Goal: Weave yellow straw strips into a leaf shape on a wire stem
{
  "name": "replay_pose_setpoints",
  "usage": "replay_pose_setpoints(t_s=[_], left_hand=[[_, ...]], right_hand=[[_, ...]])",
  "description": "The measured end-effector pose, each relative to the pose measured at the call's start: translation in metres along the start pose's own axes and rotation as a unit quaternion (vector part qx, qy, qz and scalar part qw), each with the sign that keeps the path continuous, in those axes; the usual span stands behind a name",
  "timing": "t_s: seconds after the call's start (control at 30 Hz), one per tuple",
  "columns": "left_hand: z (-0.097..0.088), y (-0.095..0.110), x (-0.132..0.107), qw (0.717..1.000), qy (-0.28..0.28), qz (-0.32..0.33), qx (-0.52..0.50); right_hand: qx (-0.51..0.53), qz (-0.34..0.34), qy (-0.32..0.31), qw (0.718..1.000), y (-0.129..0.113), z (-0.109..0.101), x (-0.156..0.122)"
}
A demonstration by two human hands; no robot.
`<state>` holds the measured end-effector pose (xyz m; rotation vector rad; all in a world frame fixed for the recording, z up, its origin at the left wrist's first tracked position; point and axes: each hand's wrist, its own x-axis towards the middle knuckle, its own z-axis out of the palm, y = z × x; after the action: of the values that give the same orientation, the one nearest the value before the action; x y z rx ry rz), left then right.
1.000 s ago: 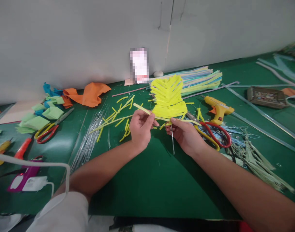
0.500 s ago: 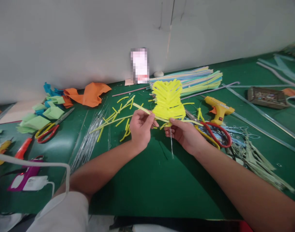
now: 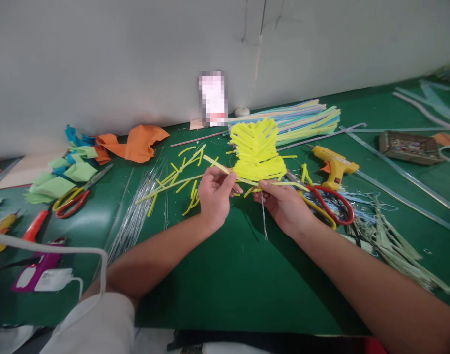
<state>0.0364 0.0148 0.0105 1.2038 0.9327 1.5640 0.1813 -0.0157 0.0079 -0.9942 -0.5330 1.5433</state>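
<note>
In the head view a bright yellow leaf-like piece [image 3: 257, 150], built from fuzzy strips, stands up just beyond my hands. My left hand [image 3: 218, 191] is closed, pinching a pale yellow fuzzy strip [image 3: 215, 164] between thumb and fingers. The strip crosses in front of the piece's base. My right hand [image 3: 278, 199] is closed too, its thumb pressing the strip at the base of the piece. Twisted thin wire [image 3: 264, 221] hangs down beside the right fingers. Loose yellow strip offcuts [image 3: 178, 169] lie left of the piece.
Red-and-yellow scissors [image 3: 331, 204] and a yellow glue gun [image 3: 333, 164] lie right of my right hand. Bundled pastel strips [image 3: 302, 123] lie behind. Silver wires [image 3: 138, 216], another pair of scissors [image 3: 77, 196] and orange paper [image 3: 143, 142] are on the left. A small tray [image 3: 409, 147] sits right.
My right hand and the base of the yellow piece have shifted slightly right. The hanging wire has swung a little right. My left hand stays nearly still.
</note>
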Motion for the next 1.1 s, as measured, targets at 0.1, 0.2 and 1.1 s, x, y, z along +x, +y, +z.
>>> replay_pose_setpoints(t_s=[0.1, 0.2, 1.1], left_hand=[[0.0004, 0.0001, -0.0002, 1.0, 0.003, -0.01, -0.006], [0.0007, 0.001, -0.0004, 1.0, -0.004, -0.015, -0.013], [0.001, 0.0042, -0.0044, 0.999, -0.021, 0.024, 0.005]], right_hand=[[-0.013, -0.031, 0.008, 0.999, -0.0017, 0.0, 0.0003], [-0.031, -0.044, 0.01, 0.999, -0.0027, -0.0015, 0.0017], [-0.054, 0.025, -0.004, 0.998, -0.0052, 0.0, -0.0013]])
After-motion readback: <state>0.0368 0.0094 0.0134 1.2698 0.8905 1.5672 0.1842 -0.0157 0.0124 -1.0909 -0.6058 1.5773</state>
